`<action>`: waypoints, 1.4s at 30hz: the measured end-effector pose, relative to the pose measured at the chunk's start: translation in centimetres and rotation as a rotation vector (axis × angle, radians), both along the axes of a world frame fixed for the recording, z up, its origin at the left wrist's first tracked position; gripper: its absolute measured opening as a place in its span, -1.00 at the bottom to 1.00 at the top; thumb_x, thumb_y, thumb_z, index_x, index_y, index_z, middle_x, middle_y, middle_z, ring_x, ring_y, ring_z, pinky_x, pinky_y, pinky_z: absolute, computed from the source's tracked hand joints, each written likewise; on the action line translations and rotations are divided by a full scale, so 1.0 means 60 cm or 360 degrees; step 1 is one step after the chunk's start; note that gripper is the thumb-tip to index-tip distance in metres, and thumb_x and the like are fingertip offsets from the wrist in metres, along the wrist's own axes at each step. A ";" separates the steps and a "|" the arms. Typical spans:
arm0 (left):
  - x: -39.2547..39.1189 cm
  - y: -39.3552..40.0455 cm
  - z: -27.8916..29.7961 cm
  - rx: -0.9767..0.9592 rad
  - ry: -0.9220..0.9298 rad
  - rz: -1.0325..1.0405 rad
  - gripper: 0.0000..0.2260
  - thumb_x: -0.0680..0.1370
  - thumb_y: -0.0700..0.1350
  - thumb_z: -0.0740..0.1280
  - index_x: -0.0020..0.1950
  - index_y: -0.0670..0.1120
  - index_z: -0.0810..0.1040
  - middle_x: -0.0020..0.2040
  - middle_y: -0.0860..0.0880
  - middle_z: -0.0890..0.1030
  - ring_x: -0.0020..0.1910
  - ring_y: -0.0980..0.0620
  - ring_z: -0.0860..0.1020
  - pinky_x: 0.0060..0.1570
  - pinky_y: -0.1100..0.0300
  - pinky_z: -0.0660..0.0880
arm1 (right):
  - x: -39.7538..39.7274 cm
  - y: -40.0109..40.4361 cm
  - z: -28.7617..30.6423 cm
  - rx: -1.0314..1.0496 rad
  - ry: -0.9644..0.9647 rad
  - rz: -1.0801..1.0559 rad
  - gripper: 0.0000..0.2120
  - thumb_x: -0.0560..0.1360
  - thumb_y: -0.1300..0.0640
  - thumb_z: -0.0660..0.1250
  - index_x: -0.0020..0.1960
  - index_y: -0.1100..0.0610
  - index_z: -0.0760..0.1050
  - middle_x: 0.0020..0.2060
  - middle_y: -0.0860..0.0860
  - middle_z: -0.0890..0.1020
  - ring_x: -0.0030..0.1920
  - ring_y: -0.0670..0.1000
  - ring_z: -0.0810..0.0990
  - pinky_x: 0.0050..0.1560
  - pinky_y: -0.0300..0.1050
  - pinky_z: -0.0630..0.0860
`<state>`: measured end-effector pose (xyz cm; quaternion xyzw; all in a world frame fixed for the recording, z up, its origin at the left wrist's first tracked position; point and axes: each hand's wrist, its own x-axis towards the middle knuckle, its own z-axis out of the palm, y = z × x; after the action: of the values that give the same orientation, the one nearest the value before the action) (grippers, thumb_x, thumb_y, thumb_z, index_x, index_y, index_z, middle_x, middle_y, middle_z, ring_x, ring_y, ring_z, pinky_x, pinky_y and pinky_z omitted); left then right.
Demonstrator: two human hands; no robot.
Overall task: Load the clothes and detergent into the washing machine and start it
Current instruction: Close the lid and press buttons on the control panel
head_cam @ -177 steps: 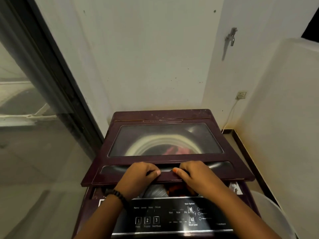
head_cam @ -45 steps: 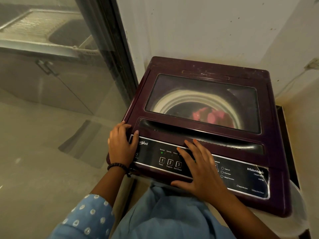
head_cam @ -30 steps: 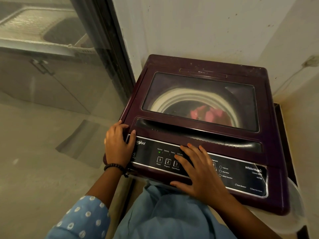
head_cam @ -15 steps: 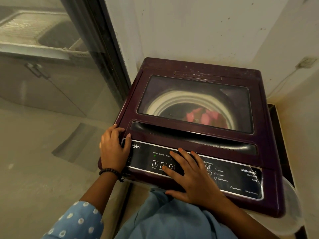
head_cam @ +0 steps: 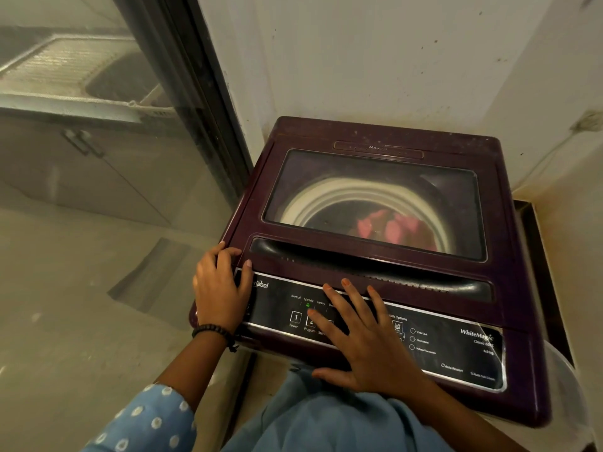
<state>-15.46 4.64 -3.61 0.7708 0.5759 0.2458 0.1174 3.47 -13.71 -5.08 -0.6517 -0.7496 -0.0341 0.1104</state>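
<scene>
Upper left, we see a ridged steel sink (head_cam: 98,73) behind a dark-framed glass door (head_cam: 208,102); a stained white wall (head_cam: 359,60) fills the top.

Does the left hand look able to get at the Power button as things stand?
Probably yes. The left hand grips the front left corner of the washing machine, and the Power button lies bare just beside it, with nothing between.
</scene>
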 end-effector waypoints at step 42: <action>-0.046 0.071 -0.032 0.0039 -0.0032 -0.0031 -0.80 0.52 -0.09 0.40 0.09 -0.14 0.55 0.23 -0.21 0.49 0.15 -0.23 0.47 0.16 -0.18 0.40 | 0.037 -0.036 -0.007 0.0379 0.0312 -0.0562 -0.77 0.45 -0.01 0.27 -0.05 0.04 0.65 0.23 0.12 0.55 0.38 0.19 0.35 0.30 0.16 0.20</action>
<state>-18.19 8.87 -5.54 0.7753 0.5641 0.2593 0.1161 5.70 -15.90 -5.52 -0.7554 -0.6003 -0.0775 0.2511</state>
